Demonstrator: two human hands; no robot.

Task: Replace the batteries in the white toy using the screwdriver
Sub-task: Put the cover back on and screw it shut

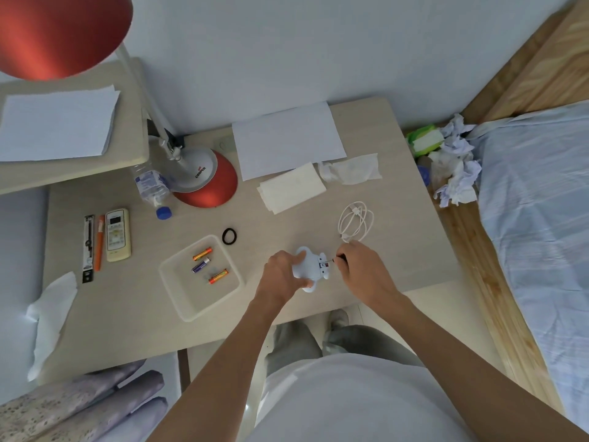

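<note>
The white toy (310, 267) lies on the desk near its front edge, with my left hand (283, 275) gripping its left side. My right hand (360, 269) holds a small screwdriver (337, 259) whose tip meets the toy's small compartment at its right side. A clear plastic tray (181, 295) to the left holds three batteries: two orange ones (202, 253) (219, 276) and a purple one (200, 266). Most of the screwdriver is hidden in my fingers.
A coiled white cable (355, 221) lies just behind my right hand, and a black hair tie (229, 236) sits behind the tray. Farther back are tissues (291, 186), paper (287, 143), a red lamp base (207, 183) and a bottle (153, 188). A remote (118, 234) and pens lie left.
</note>
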